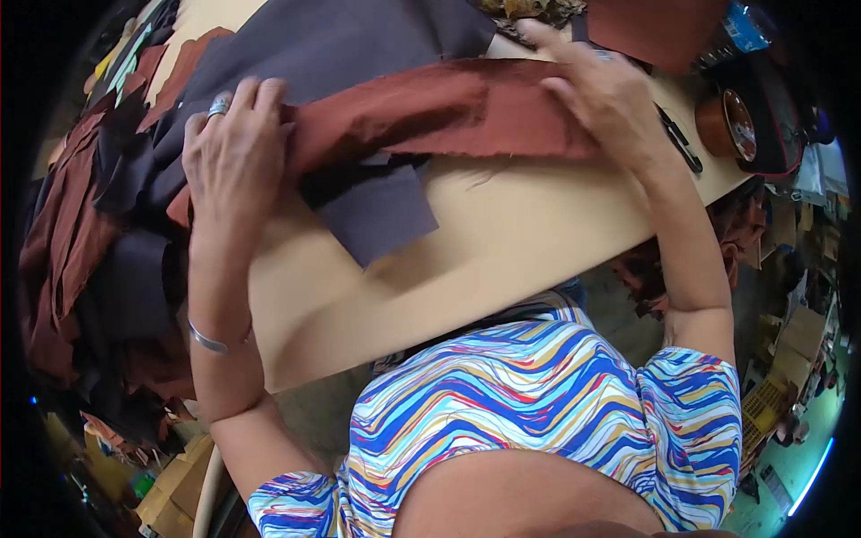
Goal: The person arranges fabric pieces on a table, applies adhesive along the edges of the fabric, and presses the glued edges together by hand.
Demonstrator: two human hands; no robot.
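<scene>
A long strip of reddish-brown cloth point(529, 117) stretches between my two hands over the table point(502, 206). Its left end is at my left hand point(238, 130), whose fingers are bent and pressed together on the cloth. My right hand point(601, 90) is over the strip's right end, slightly blurred, with thumb and fingers spread apart. Behind the strip lies a large dark grey cloth point(332, 45). A small dark square piece point(381, 215) rests on the table in front of it, partly under the strip.
Black scissors point(679, 139) and a round brown container point(725, 125) are at the table's right side. Reddish-brown and dark cloths point(76, 224) heap up at the left. Another reddish-brown piece point(655, 31) lies at the back right. Cardboard boxes point(794, 345) stand at the lower right.
</scene>
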